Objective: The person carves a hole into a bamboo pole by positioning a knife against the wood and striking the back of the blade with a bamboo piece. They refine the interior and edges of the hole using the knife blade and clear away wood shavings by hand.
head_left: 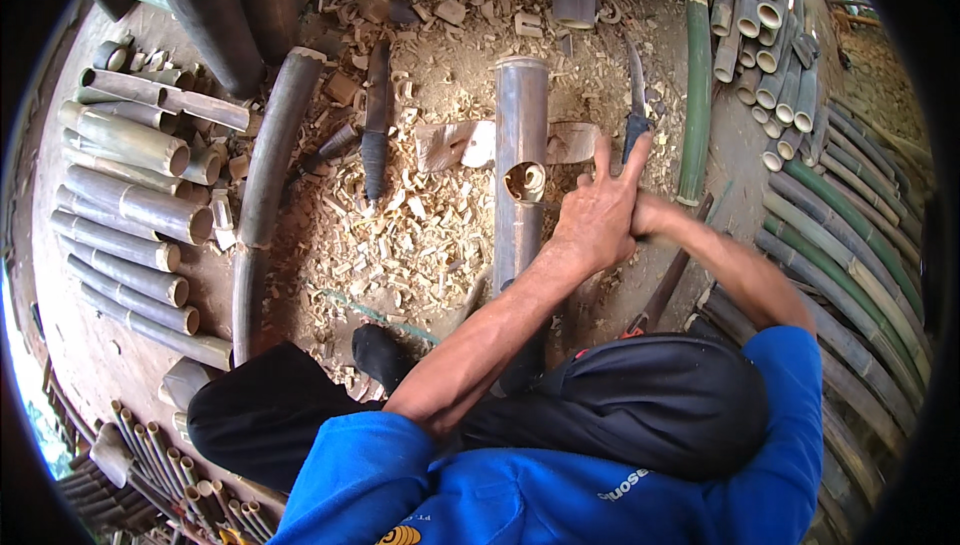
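Observation:
My left hand [597, 207] reaches across to the right of an upright-lying bamboo tube [521, 115], with two fingers stretched out and apart. Against it is my right hand [648, 217], largely hidden behind the left one, so its fingers do not show. Just beyond the fingertips lies a knife [637, 75] with a curved blade and a dark wrapped handle. The tube has a round hole cut in its side, with pale wood curls inside. It rests across a flat wooden board [450, 146]. No object shows in my left hand.
Wood shavings [420, 235] cover the ground. A second dark-handled blade [376, 125] and a long bent bamboo pole [272, 145] lie left. A green bamboo pole [696, 85] is right. Cut tubes [140, 195] line the left; more bamboo [850, 245] is stacked right. A dark long tool [672, 280] lies near my knee.

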A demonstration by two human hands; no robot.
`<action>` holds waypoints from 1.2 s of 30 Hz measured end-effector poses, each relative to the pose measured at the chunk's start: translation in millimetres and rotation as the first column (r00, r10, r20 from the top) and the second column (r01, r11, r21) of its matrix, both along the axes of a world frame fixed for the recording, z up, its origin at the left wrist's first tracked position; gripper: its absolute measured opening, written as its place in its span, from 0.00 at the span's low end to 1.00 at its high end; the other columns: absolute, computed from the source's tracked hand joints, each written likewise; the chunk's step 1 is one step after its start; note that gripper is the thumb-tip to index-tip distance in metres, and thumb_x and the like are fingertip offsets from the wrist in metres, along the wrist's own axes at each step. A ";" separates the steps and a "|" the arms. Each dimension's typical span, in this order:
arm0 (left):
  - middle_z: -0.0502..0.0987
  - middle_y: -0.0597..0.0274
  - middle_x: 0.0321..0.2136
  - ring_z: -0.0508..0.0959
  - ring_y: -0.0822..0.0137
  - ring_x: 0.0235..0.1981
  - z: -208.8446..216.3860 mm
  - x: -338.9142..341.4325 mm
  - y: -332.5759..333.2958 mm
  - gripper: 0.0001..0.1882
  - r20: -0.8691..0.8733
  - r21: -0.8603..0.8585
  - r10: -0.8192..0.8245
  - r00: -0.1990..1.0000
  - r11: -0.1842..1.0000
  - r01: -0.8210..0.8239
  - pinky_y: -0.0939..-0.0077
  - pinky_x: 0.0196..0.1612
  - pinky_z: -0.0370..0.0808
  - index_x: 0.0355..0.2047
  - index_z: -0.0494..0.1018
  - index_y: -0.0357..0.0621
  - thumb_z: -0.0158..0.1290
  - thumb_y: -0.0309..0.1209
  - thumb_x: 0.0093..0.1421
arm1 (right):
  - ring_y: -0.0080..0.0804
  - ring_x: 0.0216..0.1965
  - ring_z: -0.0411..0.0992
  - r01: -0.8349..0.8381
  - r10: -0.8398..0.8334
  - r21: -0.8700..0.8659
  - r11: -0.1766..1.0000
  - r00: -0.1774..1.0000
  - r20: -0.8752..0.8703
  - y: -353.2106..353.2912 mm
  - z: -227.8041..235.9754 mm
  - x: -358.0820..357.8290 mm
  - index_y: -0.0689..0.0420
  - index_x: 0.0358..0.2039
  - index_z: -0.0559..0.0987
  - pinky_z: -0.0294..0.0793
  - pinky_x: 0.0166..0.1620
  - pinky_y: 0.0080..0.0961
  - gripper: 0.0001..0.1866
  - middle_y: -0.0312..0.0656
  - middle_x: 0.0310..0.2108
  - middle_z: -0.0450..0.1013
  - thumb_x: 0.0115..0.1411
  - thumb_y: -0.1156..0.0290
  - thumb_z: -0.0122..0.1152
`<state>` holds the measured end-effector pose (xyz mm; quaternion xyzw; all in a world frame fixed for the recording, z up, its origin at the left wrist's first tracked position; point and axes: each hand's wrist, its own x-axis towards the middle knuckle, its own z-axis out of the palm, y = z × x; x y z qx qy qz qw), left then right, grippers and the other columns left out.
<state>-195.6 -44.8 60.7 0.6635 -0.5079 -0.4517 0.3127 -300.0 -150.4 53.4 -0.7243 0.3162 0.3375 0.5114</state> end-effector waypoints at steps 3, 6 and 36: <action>0.57 0.25 0.63 0.76 0.36 0.53 2.1 7.2 3.4 0.64 -0.020 0.092 -0.186 0.982 0.978 0.187 0.53 0.54 0.77 0.72 0.41 0.57 0.66 0.21 0.38 | 0.37 0.56 0.70 0.352 -0.355 0.043 0.935 0.931 0.086 37.5 -25.4 -31.0 0.59 0.57 0.70 0.72 0.57 0.36 0.28 0.50 0.51 0.73 0.56 0.76 0.66; 0.74 0.40 0.52 0.77 0.43 0.52 -12.9 25.3 5.7 0.52 -0.033 0.126 -0.566 0.824 0.815 0.565 0.56 0.58 0.74 0.65 0.65 0.49 0.66 0.21 0.32 | 0.33 0.49 0.72 0.635 -0.637 0.106 0.765 0.771 -0.020 92.3 -35.2 -21.8 0.56 0.56 0.69 0.76 0.50 0.33 0.24 0.46 0.49 0.71 0.58 0.76 0.62; 0.75 0.47 0.35 0.81 0.50 0.33 43.7 73.4 168.8 0.24 0.496 0.318 -0.225 0.839 0.946 0.066 0.58 0.34 0.79 0.48 0.64 0.33 0.57 0.26 0.52 | 0.33 0.50 0.73 0.664 -0.885 0.745 -0.070 0.303 -0.353 151.5 -17.7 16.1 0.56 0.48 0.73 0.72 0.54 0.37 0.15 0.41 0.46 0.75 0.72 0.59 0.49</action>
